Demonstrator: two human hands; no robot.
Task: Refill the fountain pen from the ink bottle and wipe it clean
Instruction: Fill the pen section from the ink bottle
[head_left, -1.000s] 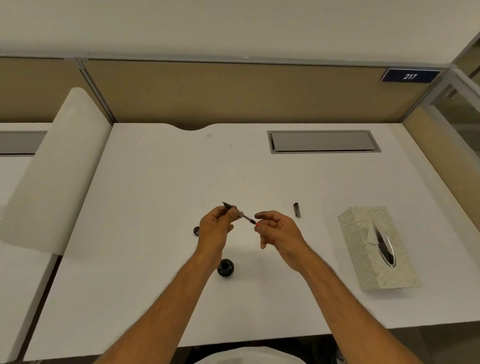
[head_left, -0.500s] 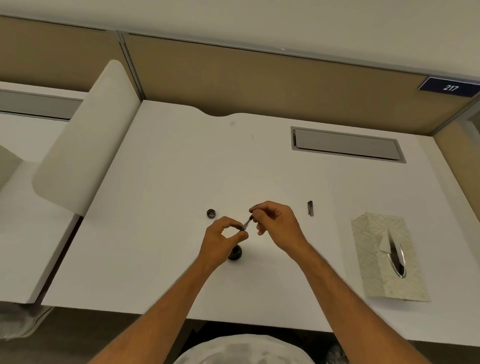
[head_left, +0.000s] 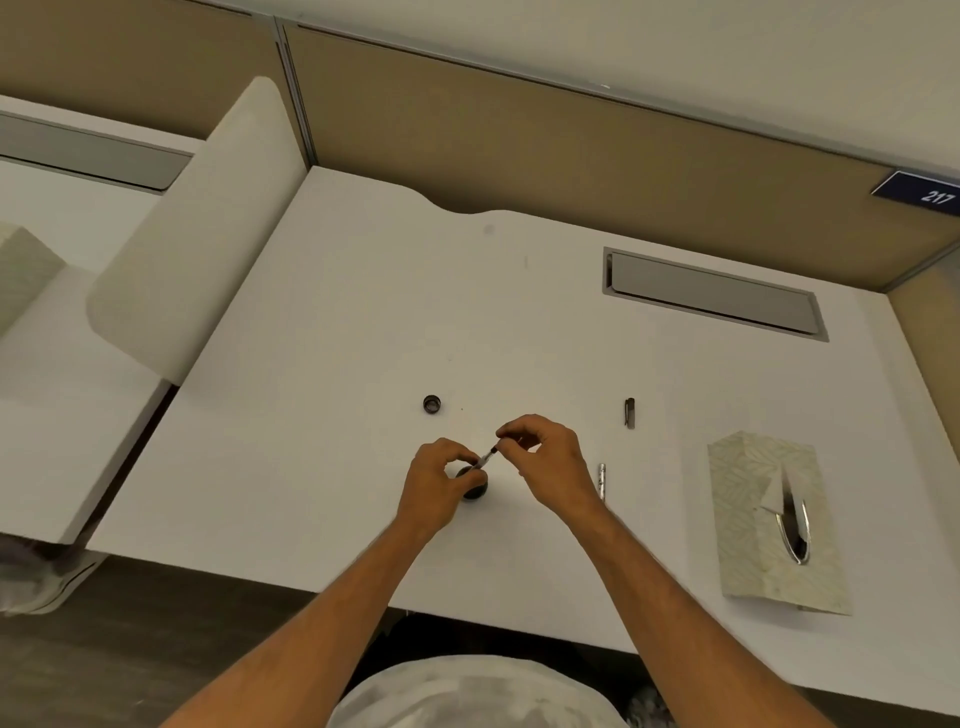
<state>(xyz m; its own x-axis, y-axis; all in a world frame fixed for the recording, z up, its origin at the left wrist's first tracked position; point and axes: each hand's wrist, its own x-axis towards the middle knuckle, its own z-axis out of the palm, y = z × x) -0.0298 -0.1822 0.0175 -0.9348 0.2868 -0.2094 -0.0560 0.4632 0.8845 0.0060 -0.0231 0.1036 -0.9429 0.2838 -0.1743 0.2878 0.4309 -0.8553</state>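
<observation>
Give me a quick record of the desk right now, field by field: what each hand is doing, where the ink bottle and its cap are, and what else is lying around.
left hand: pinches the pen's lower end at the bottle mouth
right hand: pinches the pen's upper end
pen: tilted, lower end at the ink bottle
ink bottle: open, on the desk, partly hidden by the left hand
bottle cap: off, behind the bottle
pen cap: right of the hands
pen barrel: beside the right wrist
tissue box: far right

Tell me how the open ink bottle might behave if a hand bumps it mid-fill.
The ink bottle looks low and squat, so it would probably slide rather than tip. Its cap lies apart on the desk, so any jolt could spill ink. The left hand beside it may steady it.
</observation>
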